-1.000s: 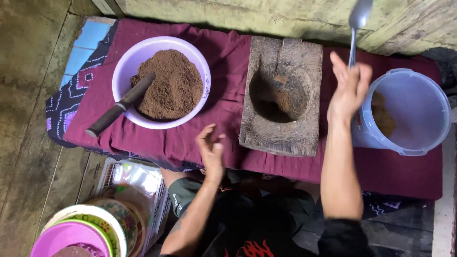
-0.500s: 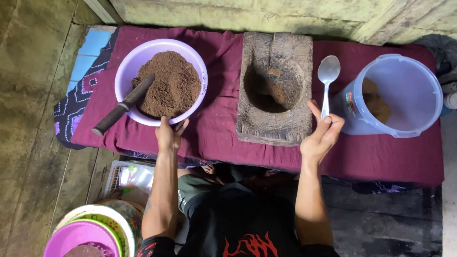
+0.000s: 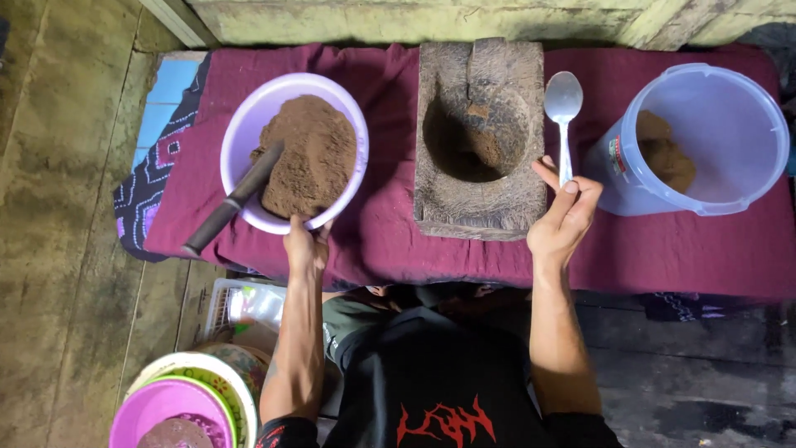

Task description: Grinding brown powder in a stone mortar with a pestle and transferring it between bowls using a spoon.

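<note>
My left hand (image 3: 305, 247) grips the near rim of the lilac bowl (image 3: 245, 126), fingers curled over the edge, so it is grasping the bowl. Just beyond those fingers, inside the bowl, sits a heap of brown powder (image 3: 311, 156). A dark-handled tool (image 3: 234, 199) leans in the bowl, its blade end buried in the powder and its handle sticking out over the rim, just to the left of my grip.

My right hand (image 3: 564, 220) holds the metal spoon (image 3: 564, 112) by the lower end of its handle, pinched between thumb and fingers. The spoon's bowl points away from me, beyond my fingertips. I cannot tell whether it rests on the cloth or hangs just above it.

Between my two hands, slightly beyond them, lies the wooden block mortar (image 3: 481, 137) with a deep round hollow; a little brown residue clings to the inside. It sits just left of the spoon. To the right of my right hand stands a clear plastic bucket (image 3: 705, 137) with some brown powder at its bottom, close beside the spoon.

All of this rests on a maroon cloth (image 3: 390, 241) spread over a low bench. Nearer to me than my left hand, down at floor level, are stacked coloured bowls (image 3: 186, 402), pink, green and white.
</note>
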